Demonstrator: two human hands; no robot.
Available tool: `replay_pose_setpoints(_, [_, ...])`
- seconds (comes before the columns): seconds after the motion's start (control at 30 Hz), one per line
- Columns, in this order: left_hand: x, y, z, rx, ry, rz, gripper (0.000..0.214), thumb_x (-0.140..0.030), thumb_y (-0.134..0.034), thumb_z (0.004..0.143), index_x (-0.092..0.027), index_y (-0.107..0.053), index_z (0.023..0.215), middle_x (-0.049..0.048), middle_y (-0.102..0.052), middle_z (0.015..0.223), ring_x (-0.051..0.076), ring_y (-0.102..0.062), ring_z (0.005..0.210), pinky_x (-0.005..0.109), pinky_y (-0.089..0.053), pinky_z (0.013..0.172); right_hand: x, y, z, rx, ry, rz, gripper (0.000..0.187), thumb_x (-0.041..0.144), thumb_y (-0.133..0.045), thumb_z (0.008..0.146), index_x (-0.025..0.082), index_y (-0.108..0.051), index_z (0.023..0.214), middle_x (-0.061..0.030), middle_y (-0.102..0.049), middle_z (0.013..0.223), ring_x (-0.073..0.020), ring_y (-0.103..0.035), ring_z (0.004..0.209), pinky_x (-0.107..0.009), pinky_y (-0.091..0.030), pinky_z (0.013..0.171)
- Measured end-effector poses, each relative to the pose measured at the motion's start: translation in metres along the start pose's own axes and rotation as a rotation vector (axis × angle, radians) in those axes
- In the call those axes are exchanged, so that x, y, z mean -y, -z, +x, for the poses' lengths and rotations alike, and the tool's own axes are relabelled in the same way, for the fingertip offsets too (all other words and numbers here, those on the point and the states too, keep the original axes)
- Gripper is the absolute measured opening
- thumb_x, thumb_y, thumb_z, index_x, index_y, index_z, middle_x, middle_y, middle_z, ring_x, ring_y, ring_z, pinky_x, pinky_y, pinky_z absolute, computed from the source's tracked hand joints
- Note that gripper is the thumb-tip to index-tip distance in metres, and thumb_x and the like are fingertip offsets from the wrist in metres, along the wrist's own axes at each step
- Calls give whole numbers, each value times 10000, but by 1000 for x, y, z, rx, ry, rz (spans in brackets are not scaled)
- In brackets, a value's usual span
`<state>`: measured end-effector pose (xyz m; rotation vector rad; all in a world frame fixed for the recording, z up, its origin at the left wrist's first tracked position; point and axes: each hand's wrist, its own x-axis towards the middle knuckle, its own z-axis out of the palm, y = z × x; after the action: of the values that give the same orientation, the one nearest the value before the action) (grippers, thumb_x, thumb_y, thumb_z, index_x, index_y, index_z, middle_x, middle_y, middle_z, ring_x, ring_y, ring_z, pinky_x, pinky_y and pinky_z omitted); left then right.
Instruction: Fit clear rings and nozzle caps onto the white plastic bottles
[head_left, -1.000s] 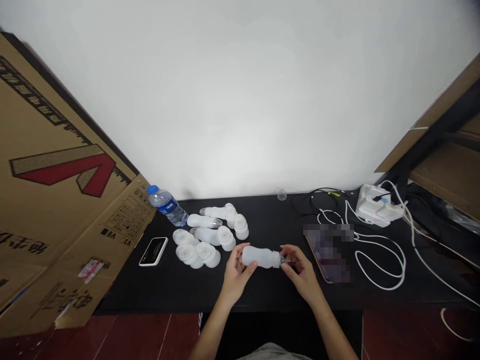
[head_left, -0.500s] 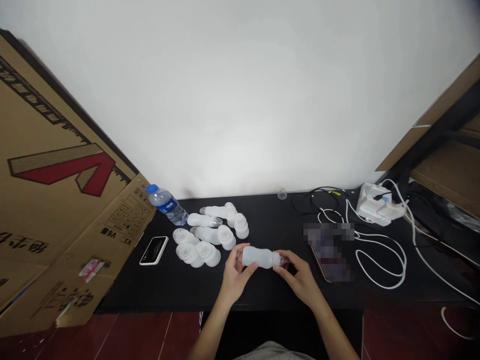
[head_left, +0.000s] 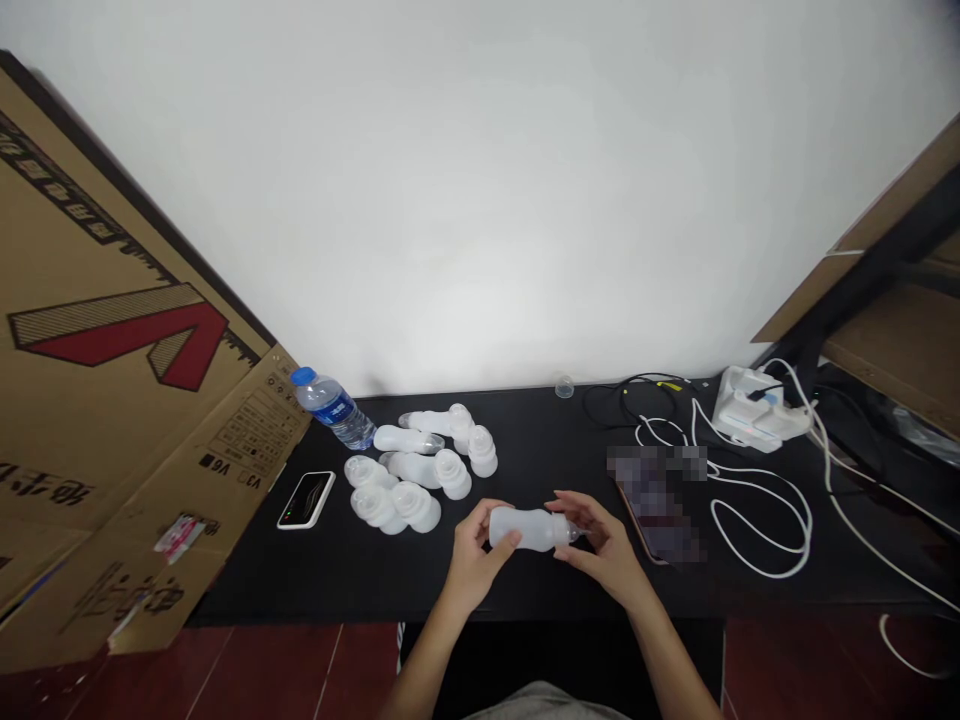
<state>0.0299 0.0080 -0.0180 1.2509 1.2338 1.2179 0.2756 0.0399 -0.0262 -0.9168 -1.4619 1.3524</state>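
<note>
White wall across the back, a flattened cardboard carton leaning in from the left, and a black desk running beneath both. Along the desk, from left to right: a blue-labelled water bottle, a slim black gadget, a huddle of frosted plastic bottles mostly on their sides, a small clear cap near the back edge, a pixelated phone, loops of white cable and a white charger block.

Front and centre, just right of that huddle and not touching it, a single frosted bottle lying crosswise between the hands, neck end pointing right. Left hand closed around the bottle's body, thumb across the near side. Right hand half-open at the neck end, fingers curved about a small clear tip, with contact there hard to make out.

Step in hand, apparently: one bottle taken up alone and worked on at its neck end. Next move, judging by this hold, calling for a firm pinch of the right fingers on that clear tip, with the left hand steadying the body.
</note>
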Motion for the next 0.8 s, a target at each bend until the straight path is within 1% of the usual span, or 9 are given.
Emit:
replay_pose_setpoints(0.07, [1, -1, 0, -8, 16, -3, 411, -532, -807, 911, -201, -727, 1141, 59, -769, 1004, 239, -745, 935, 328, -622, 837, 4, -1, 0, 6, -15, -16, 661, 470, -990, 784, 298, -730, 1367, -116, -790, 1311, -308, -738, 1221, -421, -596, 1047])
replay_pose_setpoints(0.13, [1, -1, 1, -9, 13, 1, 422, -532, -805, 912, -197, -731, 1158, 67, -773, 1029, 247, -747, 965, 332, -623, 851, 9, -2, 0, 1, -28, -60, 553, 495, -959, 816, 278, -777, 1291, -113, -795, 1285, -308, -745, 1192, -414, -605, 1026])
replay_pose_setpoints(0.2, [0, 0, 1, -5, -5, 12, 430, -523, -806, 912, -193, -733, 1179, 78, -776, 1069, 251, -746, 993, 335, -619, 874, 13, -4, 0, -15, -36, -103, 485, 515, -926, 848, 270, -799, 1247, -106, -801, 1258, -305, -750, 1158, -415, -608, 1010])
replay_pose_setpoints(0.37, [-5, 2, 0, -21, -24, 45, 447, -500, -821, 899, -196, -736, 1215, 93, -777, 1123, 251, -744, 1000, 345, -615, 895, 14, -6, -2, -31, -56, -169, 473, 532, -927, 840, 268, -804, 1212, -88, -815, 1182, -298, -758, 1061, -420, -609, 963])
replay_pose_setpoints(0.5, [-7, 1, -2, -19, -43, 43, 444, -474, -835, 886, -196, -740, 1220, 96, -771, 1121, 249, -743, 993, 335, -613, 880, 15, -6, -3, -16, -58, -174, 464, 533, -922, 848, 266, -799, 1208, -87, -811, 1164, -295, -752, 1055, -405, -603, 950])
replay_pose_setpoints(0.6, [-6, 0, -2, -2, -63, 67, 410, -463, -811, 916, -208, -726, 1225, 84, -770, 1099, 238, -737, 970, 327, -604, 864, 15, -5, -2, -34, -47, -129, 450, 527, -917, 856, 271, -797, 1205, -93, -806, 1196, -298, -753, 1089, -404, -605, 974])
replay_pose_setpoints(0.63, [-6, 0, -2, 7, -68, 84, 397, -466, -803, 925, -213, -722, 1220, 78, -771, 1086, 234, -732, 955, 322, -598, 852, 14, -4, -2, -43, -39, -102, 463, 522, -916, 860, 276, -788, 1230, -99, -803, 1225, -303, -749, 1126, -413, -600, 1003])
replay_pose_setpoints(0.7, [-4, 0, -2, 30, -73, 122, 387, -482, -794, 933, -218, -724, 1207, 70, -777, 1062, 227, -721, 918, 308, -581, 815, 10, -3, -1, -51, -21, -36, 551, 510, -923, 859, 291, -742, 1332, -114, -792, 1285, -312, -737, 1198, -434, -588, 1051])
replay_pose_setpoints(0.8, [-2, 1, -2, 73, -74, 177, 396, -529, -762, 948, -221, -753, 1196, 69, -788, 1040, 219, -704, 858, 292, -548, 753, 3, -1, -2, -32, -9, 33, 697, 496, -947, 837, 305, -667, 1446, -135, -781, 1323, -311, -733, 1211, -436, -598, 1027])
